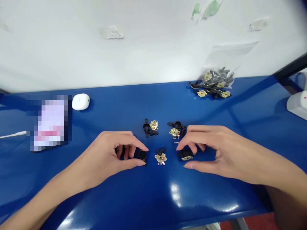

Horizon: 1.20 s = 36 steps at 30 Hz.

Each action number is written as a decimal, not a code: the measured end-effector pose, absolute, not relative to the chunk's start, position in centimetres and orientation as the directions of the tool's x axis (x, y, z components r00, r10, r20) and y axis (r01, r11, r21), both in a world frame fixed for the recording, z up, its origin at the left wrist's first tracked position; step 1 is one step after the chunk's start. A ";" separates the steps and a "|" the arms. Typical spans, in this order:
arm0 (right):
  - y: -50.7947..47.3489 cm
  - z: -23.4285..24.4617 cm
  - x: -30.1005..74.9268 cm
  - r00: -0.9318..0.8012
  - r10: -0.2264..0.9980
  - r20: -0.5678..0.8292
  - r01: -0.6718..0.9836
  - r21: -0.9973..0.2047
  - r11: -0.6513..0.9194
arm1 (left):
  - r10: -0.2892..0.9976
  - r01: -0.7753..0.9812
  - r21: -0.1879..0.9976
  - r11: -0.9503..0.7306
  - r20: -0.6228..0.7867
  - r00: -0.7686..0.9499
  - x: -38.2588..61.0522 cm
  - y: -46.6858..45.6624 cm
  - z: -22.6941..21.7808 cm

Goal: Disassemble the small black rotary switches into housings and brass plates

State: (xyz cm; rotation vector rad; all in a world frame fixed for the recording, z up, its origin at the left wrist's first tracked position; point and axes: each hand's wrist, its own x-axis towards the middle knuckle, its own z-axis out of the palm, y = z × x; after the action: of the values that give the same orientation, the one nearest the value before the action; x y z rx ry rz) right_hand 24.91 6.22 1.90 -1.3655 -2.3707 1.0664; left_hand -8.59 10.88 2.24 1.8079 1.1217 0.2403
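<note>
My left hand curls its thumb and index finger about the edges of a small black plastic housing, low over the blue table. The fingers hide part of the housing. My right hand is held open around a black part with a brass-coloured plate, a gap showing between part and thumb. Between the hands lies a round brass-coloured plate with a black lever piece and tiny metal bits. Farther back are a black housing beside a brass plate, and another brass plate beside a black housing.
A clear plastic bag of similar black-and-brass parts lies at the back right, with loose ones before it. At the left are a blurred-screen phone, a white earbud case and a white cable. A white wall stands behind.
</note>
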 end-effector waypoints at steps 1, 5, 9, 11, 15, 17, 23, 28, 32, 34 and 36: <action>6.2 2.0 24.8 -0.548 0.821 -0.161 0.661 -0.684 0.307 | 0.773 0.581 0.805 -0.118 -0.292 0.563 -8.7 10.9 2.1; 6.4 2.2 24.6 -0.538 0.836 -0.103 0.617 -0.724 0.308 | 0.763 0.561 0.820 -0.109 -0.293 0.576 -9.3 11.4 1.2; 6.9 2.1 24.6 -0.538 0.842 -0.043 0.565 -0.759 0.323 | 0.759 0.570 0.816 -0.098 -0.310 0.573 -9.7 11.8 0.5; 7.3 2.1 24.7 -0.525 0.851 -0.009 0.535 -0.781 0.322 | 0.760 0.566 0.819 -0.095 -0.307 0.573 -9.8 11.8 0.3; 7.8 1.9 24.7 -0.463 0.882 0.085 0.428 -0.850 0.306 | 0.756 0.521 0.845 -0.121 -0.262 0.600 -10.2 11.7 0.0; 8.0 1.8 24.7 -0.410 0.896 0.170 0.356 -0.875 0.329 | 0.752 0.502 0.857 -0.115 -0.255 0.608 -10.5 11.8 -0.1; 8.1 1.1 24.7 -0.281 0.918 0.281 0.135 -0.935 0.328 | 0.728 0.469 0.878 -0.094 -0.261 0.634 -11.0 12.4 -0.1; 8.0 0.6 25.0 -0.239 0.933 0.269 0.175 -0.933 0.314 | 0.711 0.467 0.877 -0.111 -0.258 0.654 -11.1 12.2 0.2; 7.8 0.0 24.9 -0.234 0.942 0.240 0.251 -0.921 0.297 | 0.710 0.450 0.877 -0.165 -0.211 0.671 -11.2 11.8 0.0; 7.7 0.0 24.7 -0.254 0.936 0.243 0.256 -0.916 0.307 | 0.718 0.460 0.863 -0.207 -0.185 0.671 -11.2 11.7 0.0; 7.6 0.3 24.5 -0.267 0.930 0.253 0.255 -0.912 0.321 | 0.722 0.482 0.836 -0.262 -0.161 0.672 -11.1 11.6 0.1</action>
State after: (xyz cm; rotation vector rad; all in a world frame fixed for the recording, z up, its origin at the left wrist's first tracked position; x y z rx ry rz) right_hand 24.49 7.56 0.30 -1.0711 -1.7264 0.9853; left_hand -11.11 11.59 0.13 1.9205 0.9410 0.3129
